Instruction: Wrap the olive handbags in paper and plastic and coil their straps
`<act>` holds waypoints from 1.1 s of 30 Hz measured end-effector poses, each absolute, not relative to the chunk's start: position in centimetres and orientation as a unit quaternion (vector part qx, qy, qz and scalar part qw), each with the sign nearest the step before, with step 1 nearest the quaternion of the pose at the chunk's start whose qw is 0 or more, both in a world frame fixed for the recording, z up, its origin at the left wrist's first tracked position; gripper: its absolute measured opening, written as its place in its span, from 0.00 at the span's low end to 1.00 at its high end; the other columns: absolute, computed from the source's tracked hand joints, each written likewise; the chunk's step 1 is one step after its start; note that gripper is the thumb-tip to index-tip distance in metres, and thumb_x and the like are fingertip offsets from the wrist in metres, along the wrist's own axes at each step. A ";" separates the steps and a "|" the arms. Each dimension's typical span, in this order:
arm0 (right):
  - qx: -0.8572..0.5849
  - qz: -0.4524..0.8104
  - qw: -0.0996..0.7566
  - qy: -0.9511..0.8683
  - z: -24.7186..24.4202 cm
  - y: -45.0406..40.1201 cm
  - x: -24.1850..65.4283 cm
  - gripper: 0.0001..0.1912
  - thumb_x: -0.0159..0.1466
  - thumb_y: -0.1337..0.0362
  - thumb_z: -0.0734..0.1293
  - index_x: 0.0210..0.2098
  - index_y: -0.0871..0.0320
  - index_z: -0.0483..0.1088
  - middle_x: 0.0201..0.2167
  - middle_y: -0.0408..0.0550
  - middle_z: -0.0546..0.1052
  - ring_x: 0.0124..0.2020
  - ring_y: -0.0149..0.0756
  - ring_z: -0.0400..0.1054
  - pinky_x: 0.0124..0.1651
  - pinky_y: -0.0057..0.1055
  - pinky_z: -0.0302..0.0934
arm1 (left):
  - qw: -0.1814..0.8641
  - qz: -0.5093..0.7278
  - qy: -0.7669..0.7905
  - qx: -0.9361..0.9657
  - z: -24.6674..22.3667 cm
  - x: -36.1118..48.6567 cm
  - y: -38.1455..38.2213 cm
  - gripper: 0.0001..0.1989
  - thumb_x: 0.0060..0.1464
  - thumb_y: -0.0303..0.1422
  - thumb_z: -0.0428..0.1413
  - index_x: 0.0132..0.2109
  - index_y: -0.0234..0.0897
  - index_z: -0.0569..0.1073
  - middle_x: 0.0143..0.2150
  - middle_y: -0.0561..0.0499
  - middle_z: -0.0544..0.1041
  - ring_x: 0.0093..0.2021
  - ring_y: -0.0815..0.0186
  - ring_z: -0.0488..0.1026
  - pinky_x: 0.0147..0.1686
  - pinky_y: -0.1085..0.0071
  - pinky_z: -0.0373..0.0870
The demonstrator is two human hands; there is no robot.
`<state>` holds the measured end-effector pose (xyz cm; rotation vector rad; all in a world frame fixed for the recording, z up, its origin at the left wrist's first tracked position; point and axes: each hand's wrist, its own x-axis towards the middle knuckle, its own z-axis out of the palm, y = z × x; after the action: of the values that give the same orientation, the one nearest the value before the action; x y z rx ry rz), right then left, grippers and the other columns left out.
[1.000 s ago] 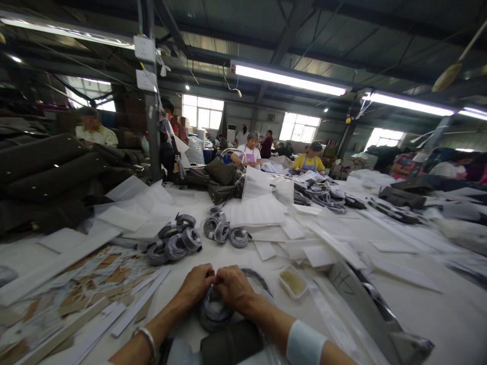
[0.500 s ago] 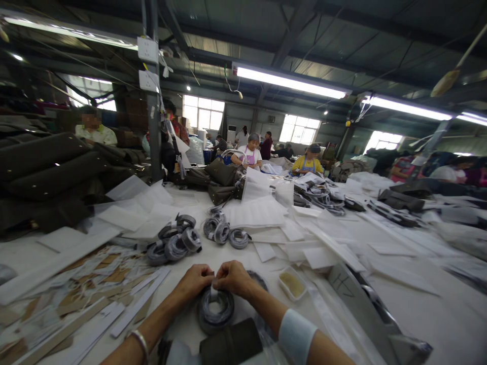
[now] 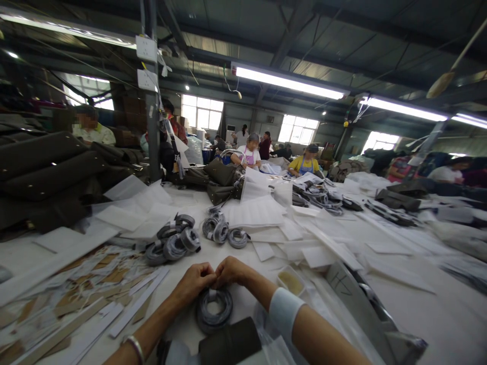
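A dark coiled strap (image 3: 203,317), which looks wrapped in clear plastic, lies on the white table in front of me. A narrow white strip (image 3: 212,292) passes over its far edge. My left hand (image 3: 198,279) is closed in a pinch on the strip just above the coil. Against it, my right hand (image 3: 233,272) is also pinched closed at the strip's upper end; the fingertips hide what lies between them. Close to me, beside the coil, lies a dark green-grey cylindrical piece (image 3: 230,342).
Beyond my hands lie several wrapped coils (image 3: 175,247). Paper and card strips (image 3: 87,289) cover the left side. On the right are a small tub (image 3: 291,281), a grey metal piece (image 3: 353,299) and white foam sheets (image 3: 258,210). Co-workers (image 3: 249,152) sit farther back.
My right hand has turned over the strip and its forearm has swung left, covering part of the tub. The strip's raised end is now hidden by the fingers. The coil stays put.
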<state>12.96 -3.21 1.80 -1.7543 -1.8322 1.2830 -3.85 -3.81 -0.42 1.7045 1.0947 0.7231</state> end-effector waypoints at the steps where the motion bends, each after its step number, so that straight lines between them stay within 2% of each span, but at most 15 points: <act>1: -0.609 0.446 0.153 -0.638 1.8 -3.2 13.0 0.07 0.42 0.71 0.77 0.21 0.59 0.77 0.16 0.35 0.68 0.22 0.26 0.59 0.26 0.22 0.53 | 0.474 0.291 0.447 0.701 -0.5 -4.0 -3.7 0.16 0.40 0.46 0.54 0.27 0.36 0.69 0.24 0.54 0.69 0.27 0.67 0.63 0.30 0.70 0.60; 6: -0.600 0.445 0.171 -0.642 2.1 -3.5 13.2 0.06 0.44 0.71 0.76 0.23 0.60 0.77 0.17 0.35 0.68 0.22 0.25 0.58 0.26 0.21 0.52 | 0.404 0.245 0.491 0.731 -1.1 -5.0 -3.8 0.15 0.40 0.41 0.57 0.33 0.35 0.71 0.29 0.53 0.73 0.32 0.64 0.67 0.32 0.71 0.59; 10: -0.581 0.461 0.159 -0.652 2.5 -3.4 13.4 0.07 0.44 0.69 0.77 0.23 0.60 0.76 0.17 0.35 0.69 0.22 0.24 0.57 0.26 0.20 0.53 | 0.378 0.194 0.536 0.730 -1.5 -5.2 -4.2 0.08 0.39 0.35 0.55 0.28 0.35 0.71 0.26 0.53 0.73 0.31 0.63 0.69 0.30 0.70 0.57; 18: -0.555 0.467 0.130 -0.676 2.7 -3.0 13.7 0.06 0.47 0.67 0.75 0.25 0.61 0.77 0.18 0.35 0.68 0.22 0.23 0.57 0.26 0.20 0.52 | 0.372 0.196 0.550 0.722 -1.2 -4.9 -4.5 0.05 0.39 0.31 0.55 0.28 0.36 0.70 0.26 0.54 0.72 0.31 0.64 0.69 0.29 0.72 0.58; 23: -0.551 0.472 0.105 -0.680 2.5 -2.5 13.8 0.08 0.47 0.65 0.76 0.27 0.60 0.77 0.20 0.34 0.69 0.23 0.23 0.58 0.27 0.20 0.53 | 0.365 0.203 0.545 0.726 -1.2 -4.9 -4.8 0.05 0.40 0.29 0.55 0.29 0.37 0.67 0.26 0.55 0.71 0.30 0.66 0.68 0.29 0.73 0.57; 28: -0.525 0.503 0.034 -0.685 3.1 -1.6 13.6 0.08 0.49 0.65 0.75 0.24 0.62 0.74 0.16 0.34 0.65 0.20 0.22 0.55 0.23 0.20 0.50 | 0.344 0.219 0.536 0.739 -0.9 -4.9 -5.2 0.08 0.42 0.26 0.55 0.32 0.38 0.64 0.27 0.57 0.70 0.30 0.68 0.67 0.30 0.73 0.57; 31: -0.515 0.504 0.015 -0.693 3.5 -1.3 13.4 0.08 0.50 0.66 0.74 0.23 0.62 0.72 0.15 0.35 0.66 0.19 0.22 0.56 0.23 0.20 0.51 | 0.344 0.227 0.492 0.767 -0.5 -5.2 -5.9 0.09 0.46 0.27 0.53 0.38 0.39 0.66 0.30 0.57 0.72 0.32 0.67 0.69 0.33 0.73 0.60; 33: -0.517 0.496 0.018 -0.698 3.5 -1.4 13.3 0.05 0.51 0.69 0.73 0.24 0.63 0.73 0.16 0.35 0.67 0.20 0.22 0.57 0.23 0.19 0.52 | 0.337 0.230 0.451 0.793 -0.3 -5.5 -6.4 0.10 0.47 0.28 0.53 0.40 0.39 0.68 0.34 0.55 0.74 0.37 0.66 0.71 0.38 0.73 0.63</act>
<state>13.34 -1.37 3.48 -1.6058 -2.1665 1.5388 -5.48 -6.42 -0.27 2.0674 1.1766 0.5998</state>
